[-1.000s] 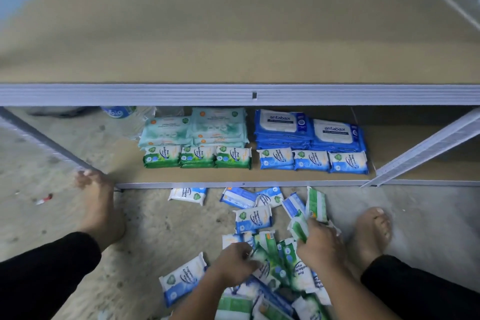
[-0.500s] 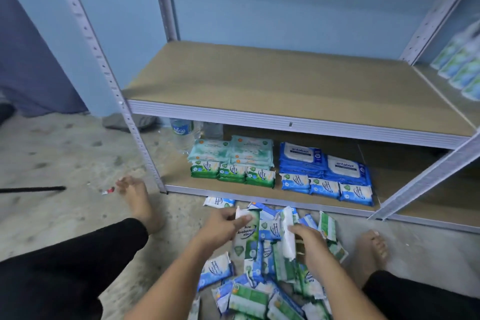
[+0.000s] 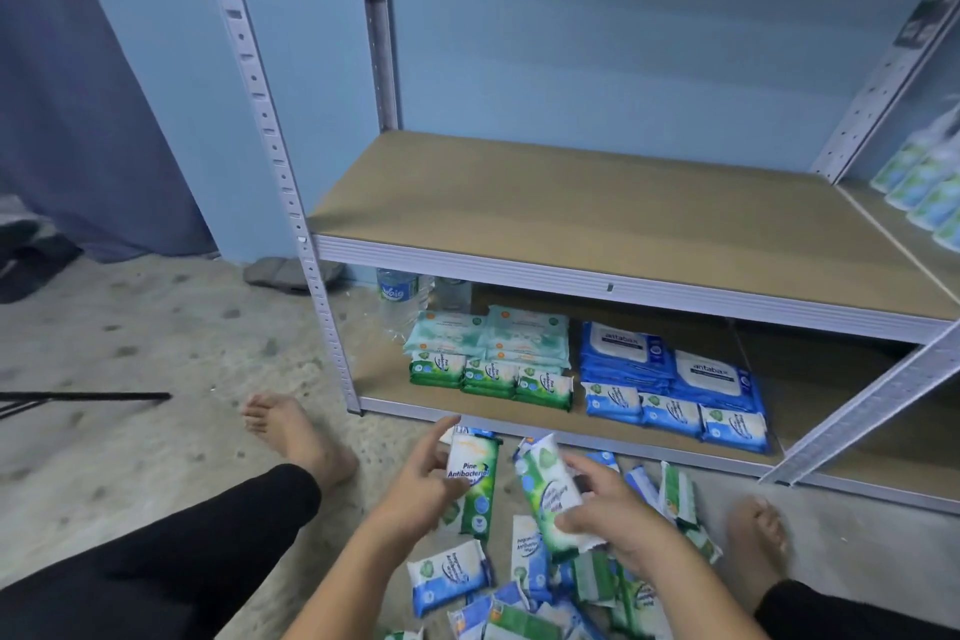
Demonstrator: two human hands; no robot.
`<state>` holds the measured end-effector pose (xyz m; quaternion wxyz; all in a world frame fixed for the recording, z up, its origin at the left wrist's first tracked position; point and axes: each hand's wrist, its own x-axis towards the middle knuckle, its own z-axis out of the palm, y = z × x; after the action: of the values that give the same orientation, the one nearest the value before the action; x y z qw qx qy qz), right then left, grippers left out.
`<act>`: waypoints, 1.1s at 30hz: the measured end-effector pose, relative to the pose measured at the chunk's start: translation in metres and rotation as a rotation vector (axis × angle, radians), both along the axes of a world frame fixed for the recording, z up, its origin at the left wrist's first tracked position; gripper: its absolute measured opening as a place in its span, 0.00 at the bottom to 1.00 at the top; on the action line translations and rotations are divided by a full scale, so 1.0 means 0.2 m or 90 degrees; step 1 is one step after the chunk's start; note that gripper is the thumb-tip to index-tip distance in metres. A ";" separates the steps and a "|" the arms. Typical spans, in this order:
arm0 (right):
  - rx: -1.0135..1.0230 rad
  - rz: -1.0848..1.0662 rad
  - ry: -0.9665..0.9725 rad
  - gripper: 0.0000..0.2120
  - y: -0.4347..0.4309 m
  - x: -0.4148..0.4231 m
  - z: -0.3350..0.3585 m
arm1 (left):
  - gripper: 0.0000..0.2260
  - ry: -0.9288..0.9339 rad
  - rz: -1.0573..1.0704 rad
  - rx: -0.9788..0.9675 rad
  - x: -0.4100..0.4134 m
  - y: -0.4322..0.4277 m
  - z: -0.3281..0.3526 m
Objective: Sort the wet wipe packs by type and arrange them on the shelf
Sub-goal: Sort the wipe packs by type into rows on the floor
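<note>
Above the heap of loose packs [image 3: 524, 582] on the floor, both hands are now lifted: a second ago they were down in the pile. The left hand [image 3: 418, 486] pinches an upright green pine pack [image 3: 474, 481] between thumb and fingers; the right hand [image 3: 610, 517] grips a second green pack [image 3: 545, 494], tilted. Judging by colour, both belong with the green row [image 3: 491, 379] on the lower shelf [image 3: 810, 424], beside the blue row [image 3: 675, 413]

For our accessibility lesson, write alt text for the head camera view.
Each hand, left hand and right hand, holds a green wipe pack above a floor pile; sorted packs line the bottom shelf.
</note>
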<state>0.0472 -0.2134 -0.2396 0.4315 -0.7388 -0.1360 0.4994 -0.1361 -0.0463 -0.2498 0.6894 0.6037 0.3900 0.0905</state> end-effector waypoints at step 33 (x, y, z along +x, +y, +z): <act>-0.029 -0.195 -0.047 0.19 1.24 -0.17 -1.09 | 0.21 0.339 0.017 0.159 0.04 1.15 -0.99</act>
<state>0.0141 0.0345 -0.4573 0.4806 -0.7783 -0.0259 0.4032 -0.1275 0.1846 -0.4473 0.4822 0.6810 0.5510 -0.0146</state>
